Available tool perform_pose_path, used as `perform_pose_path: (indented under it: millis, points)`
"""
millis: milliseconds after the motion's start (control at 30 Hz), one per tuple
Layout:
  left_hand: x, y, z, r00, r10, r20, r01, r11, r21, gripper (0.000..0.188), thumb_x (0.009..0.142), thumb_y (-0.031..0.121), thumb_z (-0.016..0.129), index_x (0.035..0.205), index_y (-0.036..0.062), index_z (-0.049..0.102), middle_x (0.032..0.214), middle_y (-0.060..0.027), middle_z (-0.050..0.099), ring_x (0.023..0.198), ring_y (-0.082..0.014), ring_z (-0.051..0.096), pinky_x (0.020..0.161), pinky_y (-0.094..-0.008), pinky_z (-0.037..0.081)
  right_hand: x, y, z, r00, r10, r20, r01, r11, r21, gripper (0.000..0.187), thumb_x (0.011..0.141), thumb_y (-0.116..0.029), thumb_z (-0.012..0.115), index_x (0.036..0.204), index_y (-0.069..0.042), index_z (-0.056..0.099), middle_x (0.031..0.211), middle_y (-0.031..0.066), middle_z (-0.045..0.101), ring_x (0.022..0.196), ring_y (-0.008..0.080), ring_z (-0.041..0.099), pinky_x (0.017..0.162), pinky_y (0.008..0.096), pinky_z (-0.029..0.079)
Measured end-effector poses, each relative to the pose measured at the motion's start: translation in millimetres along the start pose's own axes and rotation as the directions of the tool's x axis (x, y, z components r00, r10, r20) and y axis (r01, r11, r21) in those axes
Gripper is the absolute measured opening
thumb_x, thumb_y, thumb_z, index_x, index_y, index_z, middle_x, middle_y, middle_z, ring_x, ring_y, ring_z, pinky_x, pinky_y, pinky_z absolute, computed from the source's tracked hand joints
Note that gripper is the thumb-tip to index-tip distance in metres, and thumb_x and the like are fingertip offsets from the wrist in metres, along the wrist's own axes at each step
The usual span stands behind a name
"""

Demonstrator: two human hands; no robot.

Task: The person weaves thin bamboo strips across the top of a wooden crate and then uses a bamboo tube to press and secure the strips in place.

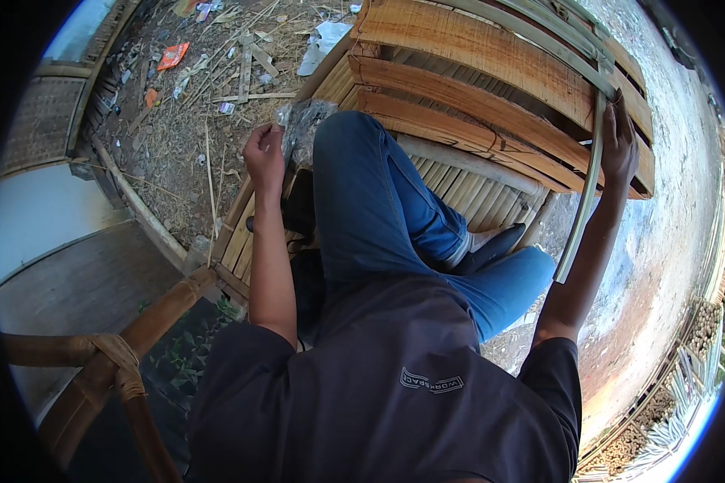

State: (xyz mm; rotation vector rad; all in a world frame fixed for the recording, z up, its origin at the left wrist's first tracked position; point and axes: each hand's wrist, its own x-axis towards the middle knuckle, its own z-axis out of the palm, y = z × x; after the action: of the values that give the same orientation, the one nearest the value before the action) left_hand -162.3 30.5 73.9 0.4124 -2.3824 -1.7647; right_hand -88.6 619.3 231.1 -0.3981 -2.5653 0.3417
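Right hand (619, 151) closed, fingers bent over a pale green strip (582, 217), no gap showing between fingers and strip. Strip sits along the palm's inner side, at the right edge of a slatted wooden structure (475, 36). Long axis runs fore and aft, slightly bowed: from the grip, the longer visible length drops back toward the wearer, slanting a little left, its squared near end free beside the right forearm (584, 258). Far end points away, past the fingertips, to where other pale strips (532, 33) cross over the slats, ahead and left of the grip; overlap there is heavy, so the exact far tip is perhaps hidden among them. Well left of the grip, beyond the blue jeans (362, 193), left hand (264, 157) is raised, fingers curled inward, next to clear plastic (308, 121); cannot tell whether it pinches any. Bamboo bench (491, 189) lies left of and nearer than the grip, under the legs. Far left: littered ground (185, 153), an orange wrapper (173, 55) on it.
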Motion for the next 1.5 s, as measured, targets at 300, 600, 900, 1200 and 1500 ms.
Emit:
perform_pose_path:
  millis: [300, 600, 900, 1200, 1500]
  points:
    - [-100.1, 28.9, 66.6, 0.925, 0.322, 0.199, -0.291, 0.942, -0.169, 0.016, 0.101, 0.012, 0.067, 0.102, -0.0035, 0.067, 0.087, -0.0090, 0.073, 0.083, -0.0142, 0.071, 0.078, -0.0290, 0.054, -13.6, 0.3, -5.8, 0.983, 0.021, -0.185, 0.026, 0.969, 0.248, 0.056, 0.108, -0.038, 0.052, 0.157, -0.010, 0.044, 0.127, 0.0201, 0.071, 0.114, 0.0326, 0.070, 0.096, 0.0394, 0.053]
    - [-162.6, 29.2, 92.9, 0.600, 0.683, 0.417, -0.769, 0.636, 0.063, 0.007, 0.091, 0.006, 0.073, 0.096, 0.0052, 0.068, 0.082, -0.0047, 0.067, 0.073, -0.0248, 0.064, 0.074, -0.0375, 0.048, -166.7, 0.6, 46.2, 0.704, 0.470, -0.532, -0.026, 0.766, 0.642, 0.030, 0.106, -0.016, 0.055, 0.128, 0.005, 0.057, 0.107, 0.0179, 0.074, 0.095, 0.0201, 0.071, 0.080, 0.0310, 0.055]
    - [-160.4, 19.4, 106.8, 0.598, 0.648, 0.471, -0.776, 0.615, 0.139, 0.006, 0.092, 0.007, 0.072, 0.095, 0.0060, 0.067, 0.085, -0.0044, 0.067, 0.074, -0.0242, 0.065, 0.073, -0.0382, 0.048, -270.1, 9.6, 124.2, 0.929, 0.367, -0.045, -0.311, 0.842, 0.441, 0.044, 0.082, -0.011, 0.068, 0.125, -0.002, 0.061, 0.098, 0.0221, 0.070, 0.091, 0.0436, 0.067, 0.080, 0.0495, 0.054]
    - [-164.2, 19.3, 109.8, 0.607, 0.630, 0.484, -0.782, 0.583, 0.222, 0.006, 0.091, 0.008, 0.072, 0.094, 0.0081, 0.066, 0.086, -0.0031, 0.067, 0.075, -0.0233, 0.066, 0.073, -0.0379, 0.047, -295.7, 11.1, 176.7, 0.970, 0.186, 0.157, -0.219, 0.948, 0.231, 0.066, 0.081, -0.006, 0.073, 0.143, -0.005, 0.050, 0.138, 0.0240, 0.051, 0.128, 0.0453, 0.049, 0.110, 0.0521, 0.043]
    - [-161.6, 22.9, 108.5, 0.579, 0.634, 0.513, -0.803, 0.551, 0.226, 0.006, 0.091, 0.007, 0.072, 0.094, 0.0085, 0.067, 0.084, -0.0020, 0.066, 0.073, -0.0224, 0.065, 0.070, -0.0372, 0.045, -285.8, 11.4, 186.3, 0.969, 0.169, 0.178, -0.174, 0.985, 0.012, 0.072, 0.078, 0.002, 0.062, 0.148, -0.005, 0.046, 0.149, 0.0292, 0.039, 0.140, 0.0498, 0.037, 0.119, 0.0534, 0.035]
